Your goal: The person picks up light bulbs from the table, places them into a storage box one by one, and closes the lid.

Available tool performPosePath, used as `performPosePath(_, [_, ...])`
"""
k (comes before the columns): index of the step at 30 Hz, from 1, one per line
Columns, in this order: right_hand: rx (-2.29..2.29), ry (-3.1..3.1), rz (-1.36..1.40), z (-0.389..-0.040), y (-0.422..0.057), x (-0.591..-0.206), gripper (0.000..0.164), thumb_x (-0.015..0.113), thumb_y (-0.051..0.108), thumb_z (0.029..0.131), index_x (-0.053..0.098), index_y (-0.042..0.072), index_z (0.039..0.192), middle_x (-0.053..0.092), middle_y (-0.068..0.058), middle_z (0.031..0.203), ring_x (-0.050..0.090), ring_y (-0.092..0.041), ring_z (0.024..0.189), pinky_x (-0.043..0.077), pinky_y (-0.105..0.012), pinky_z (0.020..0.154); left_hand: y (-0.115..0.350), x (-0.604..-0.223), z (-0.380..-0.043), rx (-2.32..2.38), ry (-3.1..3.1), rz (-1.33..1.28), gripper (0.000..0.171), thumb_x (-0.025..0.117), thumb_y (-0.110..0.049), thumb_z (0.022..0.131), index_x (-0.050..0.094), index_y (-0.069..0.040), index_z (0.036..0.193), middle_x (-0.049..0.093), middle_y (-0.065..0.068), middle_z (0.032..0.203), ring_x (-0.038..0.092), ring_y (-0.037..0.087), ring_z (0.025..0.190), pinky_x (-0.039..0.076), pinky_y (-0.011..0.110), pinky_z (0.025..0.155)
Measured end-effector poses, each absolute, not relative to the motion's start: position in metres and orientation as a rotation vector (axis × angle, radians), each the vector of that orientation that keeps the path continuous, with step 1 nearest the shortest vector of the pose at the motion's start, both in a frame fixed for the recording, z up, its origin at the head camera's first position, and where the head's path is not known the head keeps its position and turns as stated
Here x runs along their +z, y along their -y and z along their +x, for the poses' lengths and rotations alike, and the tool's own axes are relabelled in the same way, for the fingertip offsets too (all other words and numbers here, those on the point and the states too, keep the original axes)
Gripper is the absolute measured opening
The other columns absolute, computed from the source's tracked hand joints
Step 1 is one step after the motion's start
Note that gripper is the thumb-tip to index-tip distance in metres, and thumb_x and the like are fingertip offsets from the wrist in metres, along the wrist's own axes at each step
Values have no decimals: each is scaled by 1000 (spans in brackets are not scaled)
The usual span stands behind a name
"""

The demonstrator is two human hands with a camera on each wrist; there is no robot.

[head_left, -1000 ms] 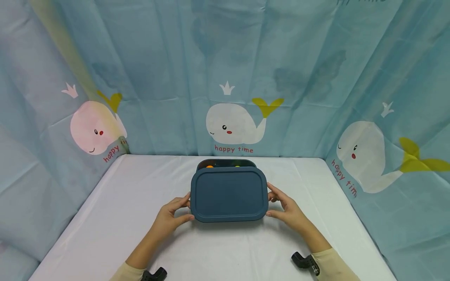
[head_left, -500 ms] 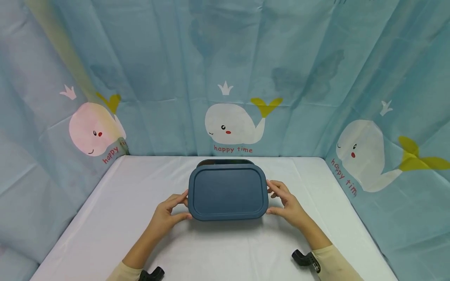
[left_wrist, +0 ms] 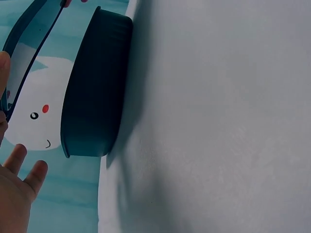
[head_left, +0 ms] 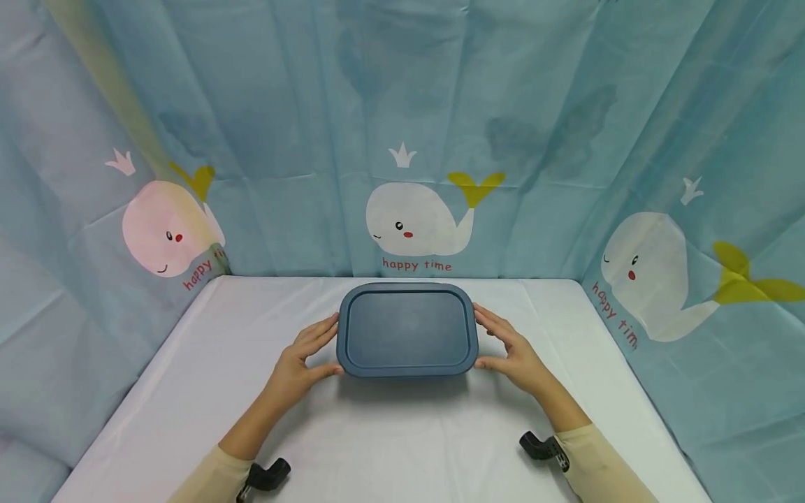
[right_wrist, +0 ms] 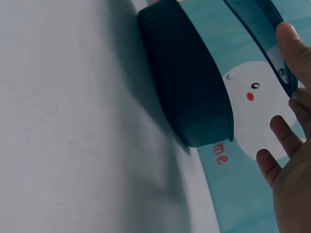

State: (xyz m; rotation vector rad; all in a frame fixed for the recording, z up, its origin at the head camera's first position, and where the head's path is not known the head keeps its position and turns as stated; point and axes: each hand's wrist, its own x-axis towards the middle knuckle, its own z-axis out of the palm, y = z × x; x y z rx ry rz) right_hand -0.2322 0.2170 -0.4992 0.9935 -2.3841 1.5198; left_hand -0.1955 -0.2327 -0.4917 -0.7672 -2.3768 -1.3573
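A dark blue rectangular lid [head_left: 407,330] is held level by both hands in the head view. My left hand [head_left: 294,369] pinches its left edge between thumb and fingers, and my right hand [head_left: 520,360] pinches its right edge. Below the lid stands a matching deep box [left_wrist: 97,87] with rounded corners, upright on the table; the lid covers it in the head view. Both wrist views show a gap between the lid and the rim of the box [right_wrist: 189,77]. The lower fingers of each hand are spread, away from the box. The inside of the box is hidden.
A white cloth covers the table [head_left: 402,447]. Blue curtains [head_left: 283,140] with whale prints hang behind it and at both sides. A black device [head_left: 267,476] is strapped at the left wrist, and another black device [head_left: 542,450] at the right.
Both hands have carried the lid away from me, until it covers the box in the head view. One second ago the box's far part and orange and green spots inside it showed.
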Motion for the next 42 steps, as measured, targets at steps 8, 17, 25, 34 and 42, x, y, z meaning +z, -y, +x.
performPosePath(8, [1485,2475,884,-240,-213,-495,91,87,7,79,42,14,158,35,-4,166,29,-27,153,30,-13,114,236,-495,-208,-1356,2506,-664,81,87,-24,79,51,-25,152,42,-9,161,37,19,149,25,9,114])
performPosePath(17, [1540,2537,823,-238,-204,-472,83,85,9,82,44,4,155,36,-14,164,29,-35,152,34,-45,119,235,-494,-222,-1422,2545,-622,76,86,-23,81,54,-23,150,45,-6,159,39,23,148,35,51,119])
performPosePath(25, [1593,2527,832,-247,-202,-475,82,84,9,84,43,2,155,35,-15,164,27,-37,153,27,-67,117,236,-498,-238,-1464,2589,-606,77,84,-29,82,51,-25,152,42,-9,161,36,24,150,35,59,118])
performPosePath(34, [1531,2607,822,-282,-210,-507,87,85,26,84,41,21,159,33,3,167,25,-29,156,29,-64,119,239,-505,-253,-1496,2627,-581,77,83,-34,84,49,-27,153,39,-13,162,34,25,150,35,59,118])
performPosePath(42, [1590,2634,816,-291,-208,-509,86,83,26,86,39,22,160,31,4,168,22,-26,157,25,-63,121,241,-508,-263,-1516,2650,-570,77,81,-37,84,49,-26,153,39,-14,162,34,25,151,36,57,118])
